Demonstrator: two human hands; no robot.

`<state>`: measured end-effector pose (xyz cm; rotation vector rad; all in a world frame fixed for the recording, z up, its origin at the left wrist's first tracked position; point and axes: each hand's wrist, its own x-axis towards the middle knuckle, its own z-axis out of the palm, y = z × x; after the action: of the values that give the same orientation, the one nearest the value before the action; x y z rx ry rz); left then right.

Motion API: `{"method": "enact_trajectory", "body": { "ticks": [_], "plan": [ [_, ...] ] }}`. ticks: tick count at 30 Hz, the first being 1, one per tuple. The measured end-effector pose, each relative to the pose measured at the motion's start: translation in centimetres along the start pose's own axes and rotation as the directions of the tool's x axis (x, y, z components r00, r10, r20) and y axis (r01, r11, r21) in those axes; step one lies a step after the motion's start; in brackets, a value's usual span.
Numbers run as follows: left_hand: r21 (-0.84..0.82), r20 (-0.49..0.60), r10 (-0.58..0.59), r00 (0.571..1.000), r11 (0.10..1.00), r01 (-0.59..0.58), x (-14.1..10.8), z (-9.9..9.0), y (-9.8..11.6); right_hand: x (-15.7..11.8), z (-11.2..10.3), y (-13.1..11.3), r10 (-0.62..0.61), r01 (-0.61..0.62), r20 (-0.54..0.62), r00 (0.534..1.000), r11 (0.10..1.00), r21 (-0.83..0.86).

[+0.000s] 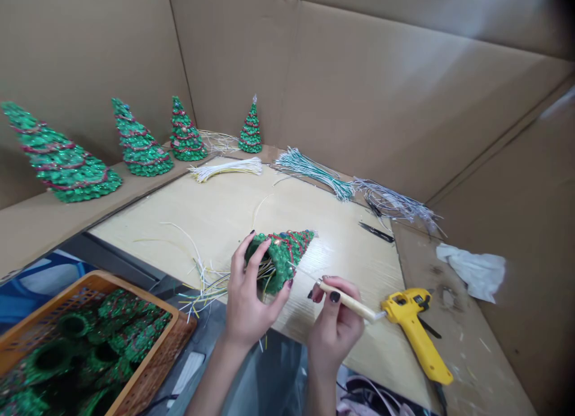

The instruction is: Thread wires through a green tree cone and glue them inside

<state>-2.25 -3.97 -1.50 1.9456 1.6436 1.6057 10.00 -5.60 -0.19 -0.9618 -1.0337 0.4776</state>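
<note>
My left hand (254, 296) grips a small green Christmas tree (294, 248) by its hollow base, fingers wrapped round the rim. The tree lies on its side, its tip pointing right, with red garland on it. White, yellow and green wires (206, 287) trail out of its open base to the left. In my right hand (335, 314) is an awl (348, 299) with a pale wooden handle. Its thin metal shaft points at the tree's side near the base rim; whether the point has gone in, I cannot tell.
Several decorated trees (146, 146) stand along the back left. Bundles of white wires (229, 169), green wires (314, 172) and clear wires (399, 202) lie at the board's far edge, near snips (376, 231). A yellow glue gun (415, 332) and white tissue (474, 272) lie right. An orange basket (179, 338) holds trees.
</note>
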Motion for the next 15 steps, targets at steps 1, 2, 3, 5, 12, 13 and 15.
{"method": "enact_trajectory", "body": {
  "ticks": [1,2,3,5,12,13,15],
  "plan": [
    [0.001,0.0,0.0,1.0,1.0,0.0,0.0,0.0,0.0,0.0,0.0,0.0,-0.002,0.002,0.002,1.0,1.0,0.008],
    [0.002,-0.001,0.0,1.0,1.0,0.0,0.0,0.0,0.0,-0.1,0.0,0.1,-0.001,0.001,0.003,1.0,1.0,0.021],
    [0.004,-0.001,0.002,1.0,1.0,-0.002,0.0,0.0,0.0,-0.2,0.0,0.2,0.005,-0.005,0.002,1.0,0.999,0.038],
    [0.009,0.001,0.004,1.0,1.0,-0.004,0.0,0.0,0.0,-0.3,0.1,0.4,0.031,-0.031,-0.005,0.999,0.996,0.088],
    [0.012,0.005,0.002,1.0,1.0,-0.002,0.1,0.1,-0.1,-0.5,1.2,0.7,0.327,-0.289,-0.057,0.943,0.895,0.339],
    [0.012,0.005,0.0,1.0,1.0,0.0,0.1,0.1,-0.1,-0.5,1.3,0.7,0.368,-0.325,-0.056,0.928,0.874,0.362],
    [0.011,0.006,-0.005,1.0,1.0,0.005,0.1,0.1,-0.2,-0.5,1.5,0.6,0.433,-0.383,-0.039,0.901,0.833,0.399]
  ]
}}
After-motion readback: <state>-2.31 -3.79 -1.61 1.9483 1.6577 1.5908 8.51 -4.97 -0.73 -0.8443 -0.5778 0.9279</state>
